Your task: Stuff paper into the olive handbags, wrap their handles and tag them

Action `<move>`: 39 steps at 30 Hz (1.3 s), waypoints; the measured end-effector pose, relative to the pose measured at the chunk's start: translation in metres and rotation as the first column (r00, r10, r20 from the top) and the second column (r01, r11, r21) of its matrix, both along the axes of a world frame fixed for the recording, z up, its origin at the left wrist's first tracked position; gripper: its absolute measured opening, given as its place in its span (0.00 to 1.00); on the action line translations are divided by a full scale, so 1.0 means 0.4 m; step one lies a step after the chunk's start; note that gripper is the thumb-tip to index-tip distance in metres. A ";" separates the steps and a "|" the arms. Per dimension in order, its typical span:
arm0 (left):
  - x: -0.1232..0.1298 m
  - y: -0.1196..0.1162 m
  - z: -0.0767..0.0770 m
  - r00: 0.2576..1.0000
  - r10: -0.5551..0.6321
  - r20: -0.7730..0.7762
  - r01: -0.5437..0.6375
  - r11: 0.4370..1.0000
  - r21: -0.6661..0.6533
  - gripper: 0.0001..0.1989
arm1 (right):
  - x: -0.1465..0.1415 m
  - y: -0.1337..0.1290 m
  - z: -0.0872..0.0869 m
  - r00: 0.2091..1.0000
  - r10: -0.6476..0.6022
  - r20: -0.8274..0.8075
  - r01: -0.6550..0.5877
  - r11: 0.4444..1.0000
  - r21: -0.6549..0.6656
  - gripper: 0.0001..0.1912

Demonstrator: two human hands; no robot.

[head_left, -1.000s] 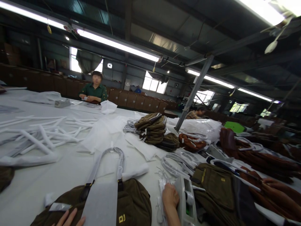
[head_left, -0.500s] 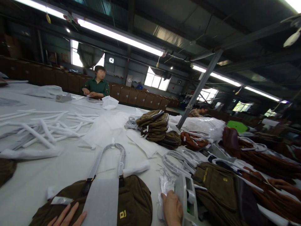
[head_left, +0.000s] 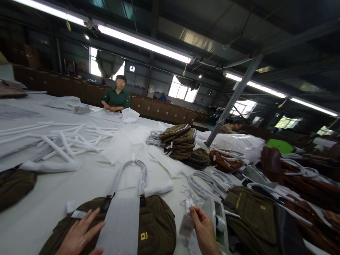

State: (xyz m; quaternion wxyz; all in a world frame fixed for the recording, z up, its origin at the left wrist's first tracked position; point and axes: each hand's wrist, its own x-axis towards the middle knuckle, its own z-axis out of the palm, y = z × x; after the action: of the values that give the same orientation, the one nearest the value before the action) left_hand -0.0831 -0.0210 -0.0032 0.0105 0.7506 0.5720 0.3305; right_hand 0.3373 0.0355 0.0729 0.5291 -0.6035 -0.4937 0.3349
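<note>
An olive-brown handbag [head_left: 159, 216] lies on the table in front of me, its wrapped handle [head_left: 143, 173] looping away from me. A pale sheet of wrapping [head_left: 122, 223] covers the bag's middle. My left hand [head_left: 79, 233] is over the bag's left side with its fingers spread, beside a small whitish packet [head_left: 79, 214]. To the right of the bag, my right hand [head_left: 203, 226] pinches a hang tag [head_left: 187, 225] by its thin strings. Right beside that hand stands a grey tape dispenser [head_left: 224, 226].
Another olive bag [head_left: 249, 209] lies at right, with brown bags [head_left: 305, 184] beyond. Stacked olive bags [head_left: 180, 141] stand near a slanting metal post [head_left: 233, 101]. White foam tubes [head_left: 63, 145] litter the left. Across the table works a person in green [head_left: 117, 96].
The view has swung slightly left. My right hand has risen from the pile with its fingers now pinched. My left hand has lifted a little, fingers spread wider.
</note>
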 end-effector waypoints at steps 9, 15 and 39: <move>0.225 0.144 0.313 0.426 -0.129 0.895 0.625 0.757 -0.188 0.37 | -0.258 0.011 0.153 0.696 0.563 -0.446 -0.634 0.773 -0.014 0.19; 0.248 0.125 0.292 0.317 -0.077 0.945 0.747 0.635 -0.199 0.20 | -0.304 -0.002 0.120 0.712 0.529 -0.462 -0.615 0.787 -0.048 0.19; 0.237 0.166 0.290 0.441 -0.104 0.892 0.627 0.746 -0.223 0.14 | -0.170 0.000 0.013 0.885 0.377 0.273 -0.388 0.922 -0.015 0.23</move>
State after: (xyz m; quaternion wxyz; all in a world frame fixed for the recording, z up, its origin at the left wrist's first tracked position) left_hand 0.0118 0.0452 0.1129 0.5626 0.5724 0.3744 0.4645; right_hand 0.2695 0.0355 0.0781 0.3920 -0.5239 -0.6770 0.3369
